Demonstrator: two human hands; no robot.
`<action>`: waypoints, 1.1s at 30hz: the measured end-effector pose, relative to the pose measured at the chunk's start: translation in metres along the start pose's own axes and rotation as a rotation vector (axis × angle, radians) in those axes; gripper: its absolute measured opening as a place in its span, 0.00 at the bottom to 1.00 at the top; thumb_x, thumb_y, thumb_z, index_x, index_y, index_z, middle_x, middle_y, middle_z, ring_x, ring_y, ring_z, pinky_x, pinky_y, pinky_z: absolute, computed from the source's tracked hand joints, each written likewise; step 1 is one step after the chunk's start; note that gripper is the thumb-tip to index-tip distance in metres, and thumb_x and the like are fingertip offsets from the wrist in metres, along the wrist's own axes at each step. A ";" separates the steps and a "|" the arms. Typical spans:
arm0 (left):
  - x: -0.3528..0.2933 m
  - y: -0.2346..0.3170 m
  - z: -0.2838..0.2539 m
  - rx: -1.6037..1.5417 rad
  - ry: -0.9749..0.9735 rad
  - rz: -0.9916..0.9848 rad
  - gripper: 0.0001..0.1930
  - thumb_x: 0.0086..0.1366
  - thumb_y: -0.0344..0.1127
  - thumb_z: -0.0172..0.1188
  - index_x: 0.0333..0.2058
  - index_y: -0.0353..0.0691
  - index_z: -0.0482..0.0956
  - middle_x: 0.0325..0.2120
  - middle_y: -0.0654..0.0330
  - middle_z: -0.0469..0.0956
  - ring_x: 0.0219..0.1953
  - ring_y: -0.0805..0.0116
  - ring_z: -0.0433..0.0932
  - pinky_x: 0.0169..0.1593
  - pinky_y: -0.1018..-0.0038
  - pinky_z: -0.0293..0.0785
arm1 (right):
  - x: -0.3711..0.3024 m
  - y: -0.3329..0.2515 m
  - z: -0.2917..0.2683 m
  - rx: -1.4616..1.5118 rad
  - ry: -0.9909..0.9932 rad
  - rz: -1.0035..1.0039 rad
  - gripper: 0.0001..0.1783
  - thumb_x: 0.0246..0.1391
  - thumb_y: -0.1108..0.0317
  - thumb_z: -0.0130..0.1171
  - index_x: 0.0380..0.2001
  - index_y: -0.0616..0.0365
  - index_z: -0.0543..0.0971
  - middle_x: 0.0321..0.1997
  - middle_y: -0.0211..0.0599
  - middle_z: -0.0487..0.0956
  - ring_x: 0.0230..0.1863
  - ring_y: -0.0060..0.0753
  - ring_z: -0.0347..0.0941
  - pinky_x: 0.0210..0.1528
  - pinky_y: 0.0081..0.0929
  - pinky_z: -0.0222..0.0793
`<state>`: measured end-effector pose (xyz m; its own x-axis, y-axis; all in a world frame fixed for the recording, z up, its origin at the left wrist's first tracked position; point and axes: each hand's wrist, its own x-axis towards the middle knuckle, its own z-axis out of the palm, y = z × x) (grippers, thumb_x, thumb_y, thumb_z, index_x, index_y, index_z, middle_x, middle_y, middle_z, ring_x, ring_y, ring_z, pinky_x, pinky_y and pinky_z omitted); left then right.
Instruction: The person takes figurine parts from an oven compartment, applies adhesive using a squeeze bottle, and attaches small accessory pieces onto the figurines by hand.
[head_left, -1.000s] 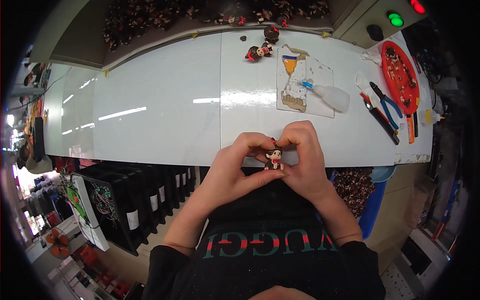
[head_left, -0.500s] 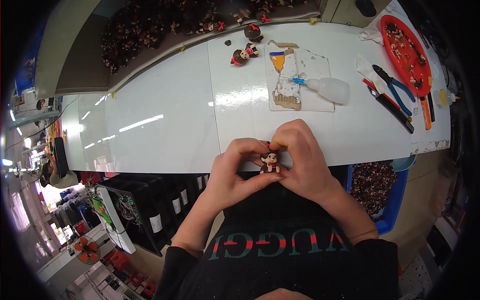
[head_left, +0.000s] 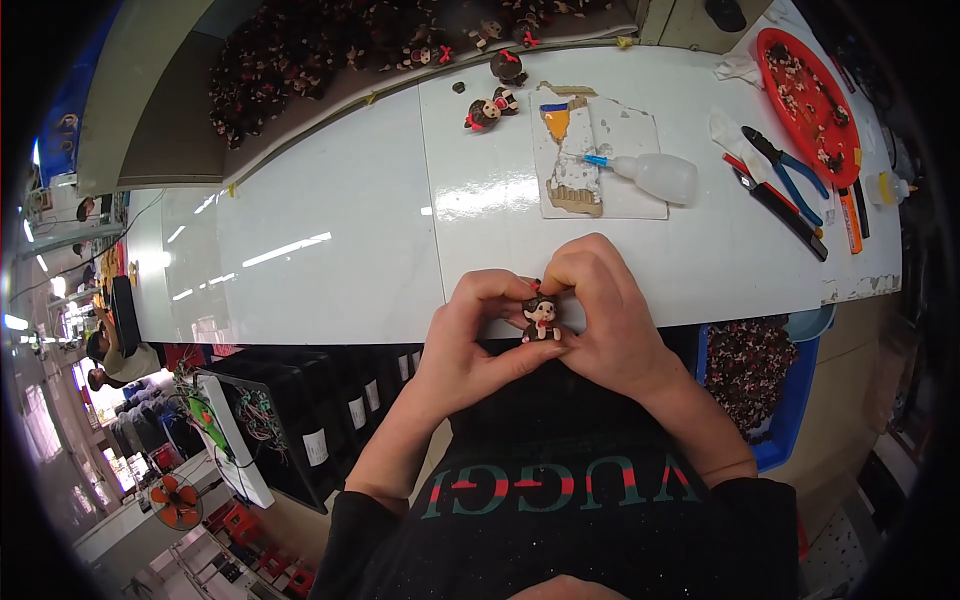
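Between my two hands, just above the table's near edge, is a small brown and beige monkey figurine (head_left: 541,318) with a red bow at its neck and a red bit on top of its head. My left hand (head_left: 478,335) curls round its left side, the thumb beneath it. My right hand (head_left: 605,310) grips it from the other side, with bent fingers at the head. Farther back lie a similar figurine (head_left: 490,108) and a round brown head with a red bow (head_left: 508,67). A squeeze bottle with a blue tip (head_left: 655,178) rests on a worn board (head_left: 630,135).
A red tray (head_left: 783,45) with small pieces stands at the far right, near blue-handled pliers (head_left: 797,182), a black-and-red tool (head_left: 785,215) and an orange cutter (head_left: 850,222). A shelf full of figurines (head_left: 290,65) borders the back. Below the table's right edge sits a blue bin (head_left: 790,410).
My hands and the figurine stay almost still. The whole view has shifted very slightly.
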<state>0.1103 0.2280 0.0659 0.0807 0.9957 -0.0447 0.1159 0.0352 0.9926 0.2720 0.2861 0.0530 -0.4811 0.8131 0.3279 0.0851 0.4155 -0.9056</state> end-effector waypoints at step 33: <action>-0.084 0.027 -0.036 0.092 0.100 0.023 0.22 0.54 0.49 0.64 0.36 0.42 0.66 0.24 0.57 0.79 0.28 0.57 0.79 0.29 0.66 0.71 | -0.046 -0.042 0.065 0.095 -0.009 0.201 0.20 0.49 0.75 0.60 0.42 0.59 0.62 0.41 0.33 0.64 0.43 0.28 0.66 0.50 0.23 0.64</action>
<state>0.0713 0.1482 0.1004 -0.0144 0.9999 -0.0057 0.2058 0.0085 0.9786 0.2333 0.2051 0.0583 -0.4703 0.8719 0.1366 0.0978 0.2053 -0.9738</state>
